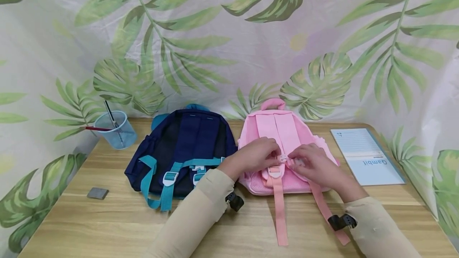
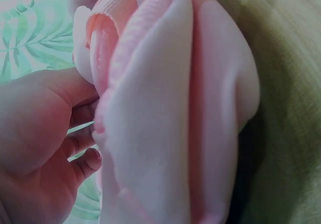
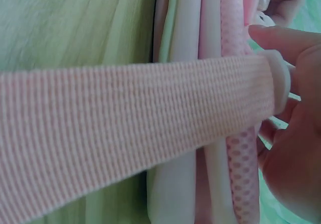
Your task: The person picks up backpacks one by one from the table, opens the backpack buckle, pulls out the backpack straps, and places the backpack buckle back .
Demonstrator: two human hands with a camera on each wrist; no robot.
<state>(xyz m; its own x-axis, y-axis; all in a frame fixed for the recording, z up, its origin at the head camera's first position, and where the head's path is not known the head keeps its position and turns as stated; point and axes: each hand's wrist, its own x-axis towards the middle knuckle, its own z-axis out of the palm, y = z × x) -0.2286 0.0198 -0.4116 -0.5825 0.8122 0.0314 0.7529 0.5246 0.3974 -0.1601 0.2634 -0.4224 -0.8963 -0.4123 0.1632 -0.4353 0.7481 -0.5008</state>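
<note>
A pink backpack (image 1: 256,126) lies with its strap side up. Over its middle, my left hand (image 1: 256,156) pinches one side of a small whitish buckle (image 1: 283,157) on the chest strap. From the other side my right hand (image 1: 315,166) pinches the strap at that buckle, fingertips close to the left ones. Two salmon webbing straps (image 1: 281,214) trail toward the front. The left wrist view has the left palm (image 2: 35,138) beside the pale pink bag side (image 2: 150,113). Ribbed webbing (image 3: 125,118) crosses the right wrist view before the right hand (image 3: 296,153).
Left of the pink bag lies a navy backpack (image 1: 154,170) with teal straps (image 1: 148,174). A blue mesh pen cup (image 1: 122,136) and a grey block (image 1: 97,193) are further left. At right lies a Gambit notebook (image 1: 365,156). Leaf-print cloth (image 1: 251,59) hangs behind the wooden table (image 1: 118,230).
</note>
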